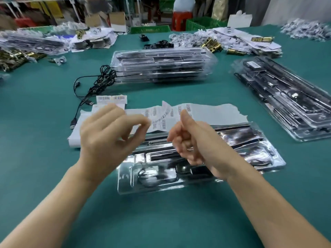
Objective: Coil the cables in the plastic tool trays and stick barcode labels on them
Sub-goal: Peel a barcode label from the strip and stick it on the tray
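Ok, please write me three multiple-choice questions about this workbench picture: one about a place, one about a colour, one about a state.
1. Where do the loose black cables lie?
A) inside a green crate
B) just left of the stack of trays
C) on the floor

2. What colour is the table top?
A) green
B) red
C) white

3. How does the nearest tray sit?
A) standing on its edge
B) on top of the stack of trays
C) flat on the table top

Answers:
1 B: the loose black cables spread out on the table top at the stack's left end.
2 A: the bare surface is teal green all around.
3 C: the nearest tray lies flat on its own, apart from the stack.
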`<state>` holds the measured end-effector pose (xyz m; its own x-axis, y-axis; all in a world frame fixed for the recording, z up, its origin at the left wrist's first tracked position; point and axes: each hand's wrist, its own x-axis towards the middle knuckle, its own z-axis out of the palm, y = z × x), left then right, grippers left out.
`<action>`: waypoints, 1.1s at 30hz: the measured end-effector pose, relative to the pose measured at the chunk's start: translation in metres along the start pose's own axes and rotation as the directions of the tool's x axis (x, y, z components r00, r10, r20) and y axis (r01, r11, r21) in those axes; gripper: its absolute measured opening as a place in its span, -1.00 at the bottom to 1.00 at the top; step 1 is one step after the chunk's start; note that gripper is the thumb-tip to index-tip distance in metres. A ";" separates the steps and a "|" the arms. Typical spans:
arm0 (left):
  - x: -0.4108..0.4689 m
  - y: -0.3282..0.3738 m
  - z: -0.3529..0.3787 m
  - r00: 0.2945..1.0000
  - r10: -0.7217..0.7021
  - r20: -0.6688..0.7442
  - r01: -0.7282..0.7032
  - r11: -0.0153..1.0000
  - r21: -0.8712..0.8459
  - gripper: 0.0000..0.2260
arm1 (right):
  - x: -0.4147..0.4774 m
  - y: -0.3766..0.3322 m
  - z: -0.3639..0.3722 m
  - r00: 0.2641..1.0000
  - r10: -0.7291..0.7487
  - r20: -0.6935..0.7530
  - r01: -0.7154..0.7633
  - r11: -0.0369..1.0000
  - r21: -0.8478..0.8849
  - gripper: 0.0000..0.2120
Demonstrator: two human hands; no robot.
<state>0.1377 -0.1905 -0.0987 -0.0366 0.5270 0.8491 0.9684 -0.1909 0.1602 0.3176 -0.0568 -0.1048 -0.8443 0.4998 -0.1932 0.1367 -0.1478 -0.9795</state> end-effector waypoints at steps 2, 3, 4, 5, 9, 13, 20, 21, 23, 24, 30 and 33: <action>-0.014 0.001 -0.004 0.982 0.187 0.037 -0.190 0.975 0.113 -0.88 | -0.003 0.002 0.000 0.994 0.083 0.078 -0.080 0.996 -0.035 -0.30; -0.019 0.002 -0.006 0.969 0.238 0.063 -0.245 0.960 0.135 -0.88 | -0.003 0.003 -0.002 0.990 0.105 0.098 -0.101 0.994 -0.049 -0.23; -0.022 0.002 -0.007 0.960 0.267 0.081 -0.277 0.950 0.144 -0.89 | -0.003 0.004 -0.004 0.987 0.116 0.108 -0.110 0.992 -0.065 -0.16; -0.024 0.002 -0.009 0.953 0.288 0.096 -0.300 0.942 0.150 -0.91 | -0.004 0.004 -0.006 0.986 0.123 0.110 -0.115 0.990 -0.076 -0.13; -0.024 0.003 -0.016 0.942 0.309 0.130 -0.327 0.933 0.150 -0.92 | -0.006 0.003 -0.011 0.989 0.065 0.131 -0.055 0.995 -0.082 -0.42; -0.025 0.002 -0.019 0.941 0.306 0.147 -0.328 0.931 0.160 -0.86 | -0.006 0.002 -0.016 0.989 0.012 0.146 0.000 0.997 -0.082 -0.65; -0.030 0.002 -0.013 0.974 0.213 0.076 -0.218 0.975 0.052 -0.79 | -0.005 0.006 -0.022 0.994 -0.097 0.056 0.102 0.990 -0.102 -0.75; -0.030 0.003 -0.013 0.976 0.206 0.063 -0.208 0.978 0.030 -0.79 | -0.005 0.006 -0.022 0.993 -0.096 0.064 0.101 0.992 -0.076 -0.69; -0.031 0.006 -0.011 0.976 0.211 0.052 -0.212 0.977 0.007 -0.73 | -0.006 0.006 -0.021 0.989 -0.044 0.138 0.046 0.999 -0.008 -0.49; -0.032 0.008 -0.010 0.976 0.214 0.050 -0.214 0.977 0.000 -0.71 | -0.007 0.005 -0.019 0.983 -0.013 0.185 0.012 1.000 0.005 -0.42; -0.034 0.015 0.000 0.991 0.105 0.082 -0.094 0.986 -0.134 -0.84 | -0.008 0.010 -0.007 0.943 -0.027 0.332 0.051 0.997 -0.063 -0.61; -0.034 0.013 0.003 0.986 -0.040 0.165 0.079 0.968 -0.236 -0.77 | -0.009 0.009 -0.004 0.937 -0.019 0.350 0.067 0.990 -0.127 -0.75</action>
<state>0.1524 -0.2080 -0.1270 -0.0345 0.6635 0.7474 0.8768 -0.3388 0.3413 0.3283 -0.0594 -0.1117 -0.9747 0.1722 -0.1426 0.1439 -0.0047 -0.9896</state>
